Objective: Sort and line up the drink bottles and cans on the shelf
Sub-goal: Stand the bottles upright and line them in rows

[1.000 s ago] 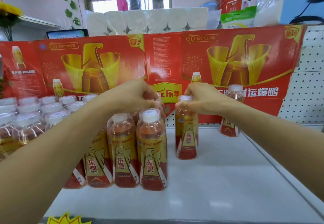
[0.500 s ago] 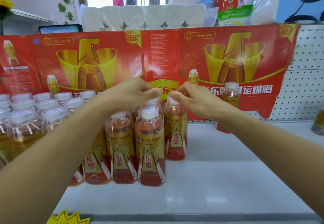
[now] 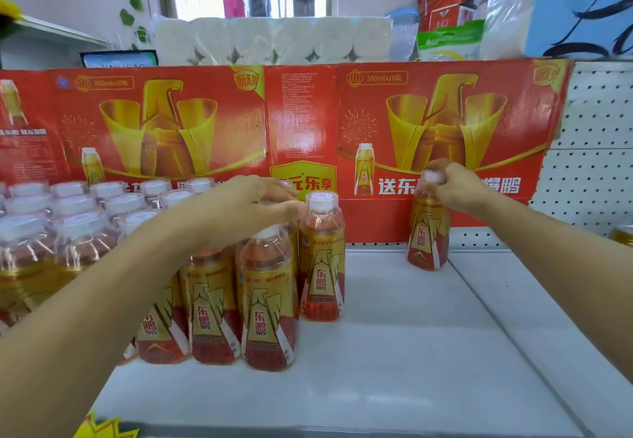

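Right hand (image 3: 455,185) pinched the cap of a lone bottle (image 3: 428,232) at the shelf's (image 3: 394,352) back edge; left hand (image 3: 250,206) gripped a grouped bottle's top. Held so high, the lone bottle might tip.

Bottle cluster (image 3: 267,300) left on shelf (image 3: 394,352), lone bottle (image 3: 428,232) right, rear.

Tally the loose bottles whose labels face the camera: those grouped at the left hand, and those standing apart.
grouped bottles at the left hand: 4
lone bottle, its cap gripped by the right hand: 1
Total: 5
Bottles hidden behind the group and the shrink-wrapped pack are not counted.
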Motion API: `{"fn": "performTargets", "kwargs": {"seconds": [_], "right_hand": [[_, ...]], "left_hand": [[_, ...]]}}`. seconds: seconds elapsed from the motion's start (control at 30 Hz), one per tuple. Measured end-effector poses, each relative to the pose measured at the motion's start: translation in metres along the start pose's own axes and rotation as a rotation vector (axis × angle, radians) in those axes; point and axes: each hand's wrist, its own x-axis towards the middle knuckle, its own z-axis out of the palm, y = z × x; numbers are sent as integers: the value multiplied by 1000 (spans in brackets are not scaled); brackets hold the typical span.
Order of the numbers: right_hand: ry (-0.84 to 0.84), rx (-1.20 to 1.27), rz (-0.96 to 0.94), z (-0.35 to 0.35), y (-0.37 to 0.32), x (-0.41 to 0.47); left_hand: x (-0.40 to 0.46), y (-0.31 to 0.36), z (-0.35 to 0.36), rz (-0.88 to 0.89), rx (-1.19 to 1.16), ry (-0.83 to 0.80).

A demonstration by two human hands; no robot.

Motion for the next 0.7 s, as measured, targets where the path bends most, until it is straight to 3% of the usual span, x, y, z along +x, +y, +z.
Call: {"fn": "performTargets", "kwargs": {"seconds": [0.17, 0.37, 0.7], "right_hand": [[46, -42, -81, -4, -7, -21], [-41, 11, -229, -8, -29, -86], [-100, 123, -444, 22, -87, -173]], "left_hand": [[-4, 5, 3, 24, -14, 65], [-26, 3, 17, 153, 189, 430], [-60, -14, 25, 203, 523, 237]]}}
